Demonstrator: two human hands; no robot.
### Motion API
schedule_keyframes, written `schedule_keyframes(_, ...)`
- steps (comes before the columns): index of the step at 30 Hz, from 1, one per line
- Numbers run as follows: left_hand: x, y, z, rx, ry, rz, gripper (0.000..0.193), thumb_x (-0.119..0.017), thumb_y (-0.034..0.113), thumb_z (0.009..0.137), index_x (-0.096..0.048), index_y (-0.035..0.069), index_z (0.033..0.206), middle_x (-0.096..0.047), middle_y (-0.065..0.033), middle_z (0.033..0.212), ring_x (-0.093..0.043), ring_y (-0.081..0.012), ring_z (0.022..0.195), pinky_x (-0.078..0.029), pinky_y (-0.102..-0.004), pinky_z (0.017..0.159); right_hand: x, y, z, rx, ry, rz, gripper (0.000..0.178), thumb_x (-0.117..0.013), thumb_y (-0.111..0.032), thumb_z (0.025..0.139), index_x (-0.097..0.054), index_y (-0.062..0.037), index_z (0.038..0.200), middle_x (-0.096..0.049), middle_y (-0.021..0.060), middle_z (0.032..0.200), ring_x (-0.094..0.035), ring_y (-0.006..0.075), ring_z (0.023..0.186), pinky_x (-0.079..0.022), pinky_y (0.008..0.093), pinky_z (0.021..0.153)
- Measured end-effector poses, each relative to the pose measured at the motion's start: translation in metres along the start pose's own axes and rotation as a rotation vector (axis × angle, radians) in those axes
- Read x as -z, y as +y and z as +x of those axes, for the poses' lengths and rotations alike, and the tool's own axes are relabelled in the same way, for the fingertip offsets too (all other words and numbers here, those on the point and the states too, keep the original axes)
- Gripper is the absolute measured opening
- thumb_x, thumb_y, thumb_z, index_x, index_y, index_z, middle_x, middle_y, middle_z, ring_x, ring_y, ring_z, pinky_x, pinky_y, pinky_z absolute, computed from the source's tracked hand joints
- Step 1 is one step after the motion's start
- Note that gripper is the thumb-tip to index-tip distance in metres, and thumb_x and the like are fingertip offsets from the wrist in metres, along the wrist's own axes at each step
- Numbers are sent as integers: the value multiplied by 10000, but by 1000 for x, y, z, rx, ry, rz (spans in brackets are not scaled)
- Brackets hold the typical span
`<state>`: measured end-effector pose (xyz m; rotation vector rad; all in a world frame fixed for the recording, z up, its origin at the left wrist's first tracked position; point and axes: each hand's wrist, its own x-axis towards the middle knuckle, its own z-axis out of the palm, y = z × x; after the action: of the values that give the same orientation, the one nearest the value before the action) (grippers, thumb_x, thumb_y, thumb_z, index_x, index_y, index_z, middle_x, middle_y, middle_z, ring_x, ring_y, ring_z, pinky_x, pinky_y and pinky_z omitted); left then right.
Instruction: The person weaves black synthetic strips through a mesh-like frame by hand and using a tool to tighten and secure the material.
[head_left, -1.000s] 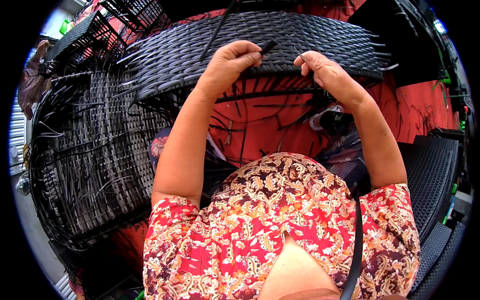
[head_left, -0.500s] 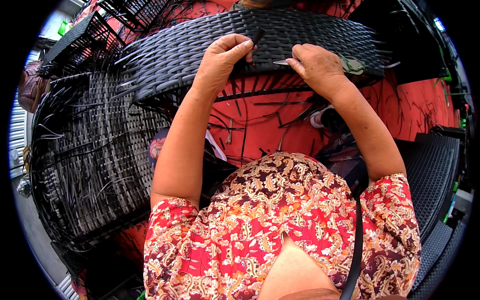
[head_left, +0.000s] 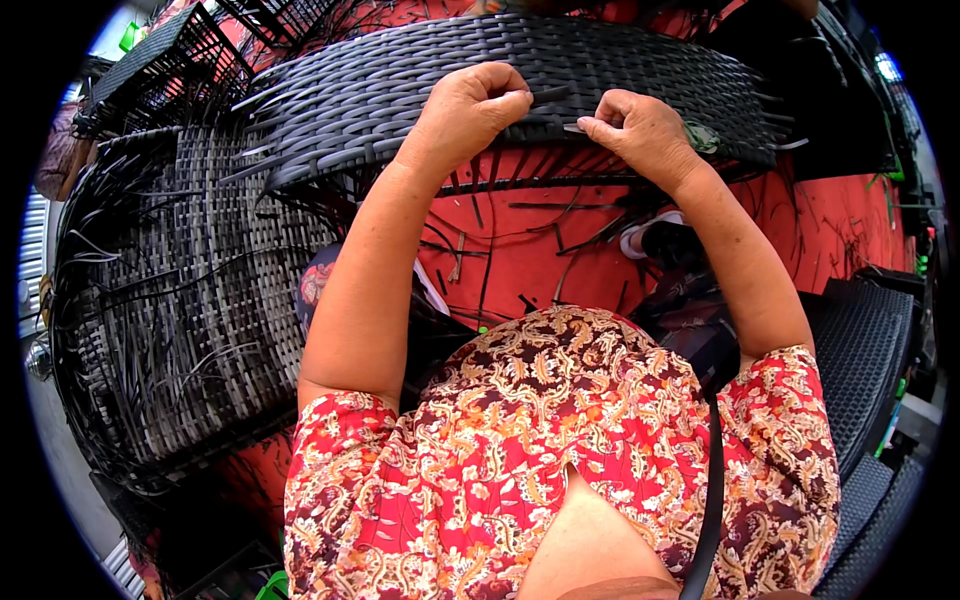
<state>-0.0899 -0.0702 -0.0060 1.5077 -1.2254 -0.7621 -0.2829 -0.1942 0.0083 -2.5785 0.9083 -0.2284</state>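
Note:
In front of me lies a curved grey-black wicker panel, with loose strand ends at both sides. My left hand is at its near edge, thumb and fingers pinched on a short dark strip that sticks out to the right. Close by on the right, my right hand is closed round a thin pointed metal tool; only its pale blade tip shows, by the panel's edge. The handle is hidden in the palm. A pale green bundle sits on the panel beside my right wrist.
A larger, patchy woven piece with many loose strands stands at my left. Cut strips litter the red floor. Black woven panels are stacked at the right. A dark slatted frame stands at the far left.
My left hand has turned and shifted right, and its strip has swung from pointing up to lying nearly level. The blade in my right hand shows less, now down at the panel's edge.

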Motion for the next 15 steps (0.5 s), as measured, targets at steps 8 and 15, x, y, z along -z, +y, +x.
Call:
schedule_keyframes(8,4,-7,2,-5,-57,-78,131,-606,169,843,-624,41,825,-508,73,723,-416,-24,653,-343,-189,575,5,-10,-8,-21,12,-105,317,-613,-390,835,-603,-76,789,-621,91,705,-604,290,702,-462,400,644)
schedule_keyframes(15,5,-8,1,6,-43,-81,130,-616,167,835,-633,38,845,-515,70,724,-424,-29,652,-350,-191,578,-2,-1,-6,-59,3,13,327,-629,-404,825,-618,-79,797,-620,80,692,-604,261,684,-458,384,632)
